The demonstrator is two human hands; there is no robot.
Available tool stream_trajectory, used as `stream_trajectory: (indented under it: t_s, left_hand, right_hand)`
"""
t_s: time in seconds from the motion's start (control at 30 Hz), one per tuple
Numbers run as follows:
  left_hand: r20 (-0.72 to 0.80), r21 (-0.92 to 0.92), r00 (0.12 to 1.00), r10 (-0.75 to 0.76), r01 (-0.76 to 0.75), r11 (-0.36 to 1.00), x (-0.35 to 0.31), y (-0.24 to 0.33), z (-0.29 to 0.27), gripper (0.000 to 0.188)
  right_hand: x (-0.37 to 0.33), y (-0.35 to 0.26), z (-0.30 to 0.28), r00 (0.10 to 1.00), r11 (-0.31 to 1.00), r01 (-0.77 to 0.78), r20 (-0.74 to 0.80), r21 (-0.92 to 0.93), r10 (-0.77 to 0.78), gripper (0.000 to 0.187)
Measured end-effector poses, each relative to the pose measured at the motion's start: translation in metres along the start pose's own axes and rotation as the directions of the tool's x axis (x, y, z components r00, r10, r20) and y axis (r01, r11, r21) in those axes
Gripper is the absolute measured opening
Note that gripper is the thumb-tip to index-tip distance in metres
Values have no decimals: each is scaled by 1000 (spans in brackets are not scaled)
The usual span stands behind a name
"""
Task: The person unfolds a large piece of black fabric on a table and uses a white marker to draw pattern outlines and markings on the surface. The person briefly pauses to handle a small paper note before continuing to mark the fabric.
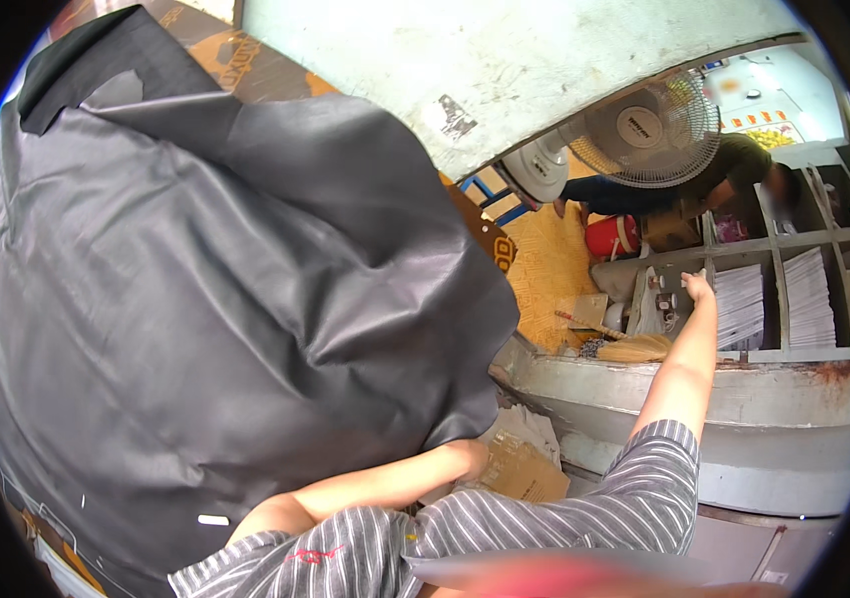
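A large sheet of dark grey leather-like material (195, 289) fills the left and middle of the view, draped and creased. My left hand (465, 456) grips its lower right edge, fingers tucked under the sheet. My right hand (696, 287) is stretched far out to the right, reaching into a grey shelf unit (774, 244) with small compartments. Whether it holds anything is too small to tell. Both my sleeves are grey with white stripes.
The shelf holds stacks of white sheets (809, 299). A white fan (649, 130) stands behind it, beside another person bending over (734, 174). A straw broom (634, 349), cardboard (519, 468) and a red container (612, 237) lie on the floor below a pale wall.
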State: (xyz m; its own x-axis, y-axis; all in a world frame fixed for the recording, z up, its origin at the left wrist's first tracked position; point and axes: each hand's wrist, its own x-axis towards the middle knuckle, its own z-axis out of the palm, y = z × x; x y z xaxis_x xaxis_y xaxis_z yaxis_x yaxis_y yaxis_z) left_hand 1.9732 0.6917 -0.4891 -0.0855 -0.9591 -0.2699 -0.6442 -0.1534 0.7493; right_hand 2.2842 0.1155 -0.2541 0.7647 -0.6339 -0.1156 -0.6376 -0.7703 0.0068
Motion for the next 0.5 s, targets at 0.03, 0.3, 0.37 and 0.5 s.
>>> stream_trajectory:
  t_s: [0.03, 0.3, 0.37, 0.5]
  left_hand:
    - [-16, 28, 1000, -6, 6, 1000, -8, 6, -3, 32]
    - [-48, -168, 992, -116, 106, 980, -19, 8, -13, 20]
    - [-93, -226, 981, -169, 145, 963, -32, 14, -18, 20]
    - [-40, -107, 995, -88, 83, 991, -27, 14, -15, 22]
  right_hand:
    - [5, -2, -20, 999, 999, 27, -33, 34, -26, 71]
    - [-38, -33, 11, 875, 995, 49, -476, -84, -83, 25]
    - [-44, -33, -8, 886, 1000, 5, -464, 0, -5, 25]
    - [-40, -42, -10, 885, 971, 50, -462, 233, 65, 28]
